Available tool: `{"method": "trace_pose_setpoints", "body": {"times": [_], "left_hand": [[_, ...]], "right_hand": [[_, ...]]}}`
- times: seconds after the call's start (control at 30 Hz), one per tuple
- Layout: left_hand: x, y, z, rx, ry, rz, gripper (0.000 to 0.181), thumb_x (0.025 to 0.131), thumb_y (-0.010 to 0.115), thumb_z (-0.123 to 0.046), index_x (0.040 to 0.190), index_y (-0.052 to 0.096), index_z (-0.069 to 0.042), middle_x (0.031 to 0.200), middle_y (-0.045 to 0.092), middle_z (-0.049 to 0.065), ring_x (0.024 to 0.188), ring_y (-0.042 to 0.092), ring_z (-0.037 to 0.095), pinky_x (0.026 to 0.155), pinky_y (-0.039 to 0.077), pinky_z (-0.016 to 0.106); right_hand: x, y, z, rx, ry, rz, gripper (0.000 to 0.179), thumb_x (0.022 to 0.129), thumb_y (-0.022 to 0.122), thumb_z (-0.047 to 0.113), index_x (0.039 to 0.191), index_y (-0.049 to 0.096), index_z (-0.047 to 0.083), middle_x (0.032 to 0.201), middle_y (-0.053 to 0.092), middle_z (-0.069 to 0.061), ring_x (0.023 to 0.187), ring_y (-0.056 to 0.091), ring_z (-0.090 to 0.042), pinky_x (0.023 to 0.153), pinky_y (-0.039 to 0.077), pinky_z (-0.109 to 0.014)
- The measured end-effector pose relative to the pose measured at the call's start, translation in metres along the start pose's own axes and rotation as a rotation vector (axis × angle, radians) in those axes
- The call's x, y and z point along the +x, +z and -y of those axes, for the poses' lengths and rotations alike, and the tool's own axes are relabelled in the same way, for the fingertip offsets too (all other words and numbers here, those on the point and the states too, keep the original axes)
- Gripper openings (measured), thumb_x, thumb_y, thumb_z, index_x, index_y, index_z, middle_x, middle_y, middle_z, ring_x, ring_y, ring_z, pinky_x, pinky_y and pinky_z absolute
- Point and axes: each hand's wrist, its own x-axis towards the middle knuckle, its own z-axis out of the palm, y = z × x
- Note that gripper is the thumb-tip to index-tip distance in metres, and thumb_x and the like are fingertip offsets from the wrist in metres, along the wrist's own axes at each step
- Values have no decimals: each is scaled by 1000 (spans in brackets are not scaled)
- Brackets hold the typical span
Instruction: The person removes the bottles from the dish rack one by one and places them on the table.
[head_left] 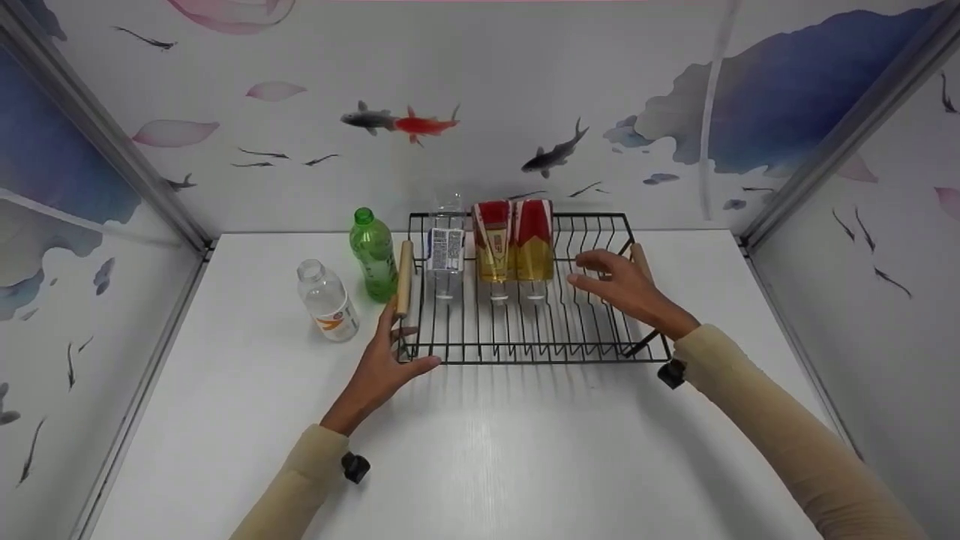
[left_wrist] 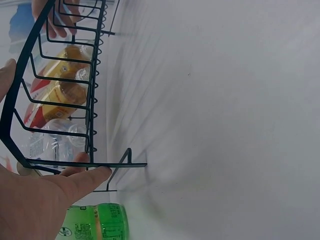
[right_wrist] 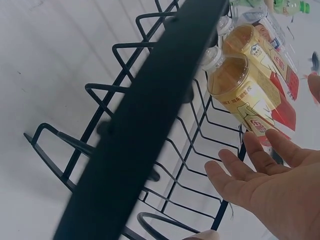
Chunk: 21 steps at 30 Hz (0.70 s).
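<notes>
White wall panels (head_left: pixel 600 75) painted with fish (head_left: pixel 427 124) and pink petals (head_left: pixel 176 133) close in around a white table (head_left: pixel 487 442), and the person's two hands sit at either end of a black wire rack (head_left: pixel 510 363). Three bottles are in it, neck-down: a clear plastic bottle (head_left: pixel 447 251) with a white label, then two red-and-yellow drink bottles, the left one (head_left: pixel 495 240) close beside the right one (head_left: pixel 534 244).

From where I stand, the step in hand looks like setting bottles upside down in the rack, with the right one just placed or being adjusted. Next, I'd say, the work calls for a green bottle (head_left: pixel 375 259) or an orange-labelled clear bottle (head_left: pixel 328 304) — both upright on the table, left of the rack — to be lifted and turned over.

The right hand (head_left: pixel 622 285) hovers over the rack's right end, fingers spread and gently bent, gripping nothing. Its fingertips are just beside the right drink bottle; the head view shows a small gap. The left hand (head_left: pixel 382 371) rests at the near left corner, thumb stretched apart by the front rim, fingers fairly straight against the side wires below a wooden handle (head_left: pixel 404 281) — how firmly they press, I cannot tell.
</notes>
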Motion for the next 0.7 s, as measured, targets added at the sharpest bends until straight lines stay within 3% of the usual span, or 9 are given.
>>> {"method": "trace_pose_setpoints", "body": {"times": [0.47,0.7], "left_hand": [[-1,1,0,-28,-8,-6,130,89,95,-41,179,3,-23,176,30,18,157,44,40,113,54,62],[-1,1,1,-28,-1,-4,129,90,95,-41,179,3,-22,177,28,16,156,45,38,117,49,63]], "right_hand": [[10,-1,2,-2,-1,52,70,109,68,47,158,53,0,163,52,-22,153,47,-45,123,39,-68],[16,0,4,-13,10,58,72,108,69,50,160,52,4,164,51,-20,154,46,-41,123,40,-66]]}}
